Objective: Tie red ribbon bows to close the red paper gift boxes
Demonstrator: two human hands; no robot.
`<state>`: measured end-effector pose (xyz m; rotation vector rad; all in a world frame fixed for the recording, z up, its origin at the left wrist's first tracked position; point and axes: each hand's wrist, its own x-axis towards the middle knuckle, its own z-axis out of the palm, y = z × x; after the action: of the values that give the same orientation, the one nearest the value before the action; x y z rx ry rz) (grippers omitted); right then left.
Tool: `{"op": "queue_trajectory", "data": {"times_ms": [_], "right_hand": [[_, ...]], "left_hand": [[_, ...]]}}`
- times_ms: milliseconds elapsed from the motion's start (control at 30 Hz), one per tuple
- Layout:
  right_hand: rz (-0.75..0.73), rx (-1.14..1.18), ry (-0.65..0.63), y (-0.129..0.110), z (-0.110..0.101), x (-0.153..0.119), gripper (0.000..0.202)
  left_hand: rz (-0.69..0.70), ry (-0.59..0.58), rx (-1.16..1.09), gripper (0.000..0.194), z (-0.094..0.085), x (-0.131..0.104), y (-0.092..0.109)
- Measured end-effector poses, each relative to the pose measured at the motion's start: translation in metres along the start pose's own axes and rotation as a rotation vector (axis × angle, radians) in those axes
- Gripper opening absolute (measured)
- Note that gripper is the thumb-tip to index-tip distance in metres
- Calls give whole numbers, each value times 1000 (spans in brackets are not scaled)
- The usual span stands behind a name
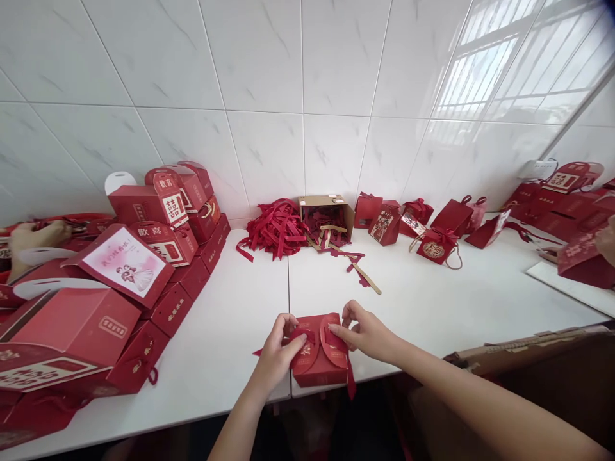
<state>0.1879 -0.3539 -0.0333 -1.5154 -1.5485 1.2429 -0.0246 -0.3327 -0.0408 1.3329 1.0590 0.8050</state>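
Note:
A small red gift box (pixel 317 362) sits at the near edge of the white table (pixel 230 333), its curved top flaps partly folded together. My left hand (pixel 278 349) grips the box's left flap and a red ribbon end. My right hand (pixel 362 331) pinches the right flap from above. A ribbon tail hangs off the box's right side over the table edge.
Stacked red gift boxes (pixel 158 243) fill the left side. A heap of red ribbons (pixel 276 230) and an open cardboard box (pixel 327 214) lie at the back. Finished red boxes (pixel 435 240) stand at back right. A brown carton (pixel 528 358) sits at near right.

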Motion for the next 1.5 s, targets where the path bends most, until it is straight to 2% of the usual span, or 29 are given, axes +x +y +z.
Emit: {"op": "queue_trajectory", "data": {"times_ms": [133,233,333,467,533,600,700,767,900,1067,1133,1267,1300,1333,1367,1433,1500], "right_hand": [[55,107,-138,-1,-3,-1,46],[12,-36,-135,2,-6,-1,42],[-20,-72,-136,0,-7,-1,41],[4,168,-174,-9,-9,-4,43],[36,274,-186,-13,-11,-4,45],[55,282,-156,-13,-13,-3,45],[42,145,-64,-4,-15,0,41],[11,18,-24,3,-15,2,39],[-35,-184,-21,7,-14,2,35],[-68,-366,17,3,-17,-1,34],[-86,-457,69,1,-18,-3,30],[-150,-808,245,-12,-18,-14,22],[-158,-899,234,-16,-17,-19,20],[-157,-959,177,-21,-16,-25,19],[-150,-981,87,-24,-14,-31,19],[-141,-935,-111,-25,-11,-41,16],[-153,-835,-228,-17,-8,-46,10]], "left_hand": [[-74,7,-135,9,-7,1,-8],[-111,-19,-159,10,-9,-3,-9],[-67,-15,-215,10,-10,-8,-11],[-53,58,-280,14,-12,-11,-13],[-58,100,-240,17,-14,-12,-12],[-27,145,-163,19,-17,-12,-10],[22,192,-33,20,-25,-11,-9],[41,179,37,19,-30,-11,-10],[39,114,105,19,-36,-10,-17],[54,109,143,21,-34,-5,-26],[95,189,233,22,-36,-4,-29],[192,528,435,27,-45,-13,-31],[175,545,460,28,-48,-19,-29],[134,503,471,30,-50,-26,-26],[81,411,470,31,-51,-34,-22],[-15,154,442,32,-50,-49,-15],[-70,-25,408,31,-47,-59,-13]]}}
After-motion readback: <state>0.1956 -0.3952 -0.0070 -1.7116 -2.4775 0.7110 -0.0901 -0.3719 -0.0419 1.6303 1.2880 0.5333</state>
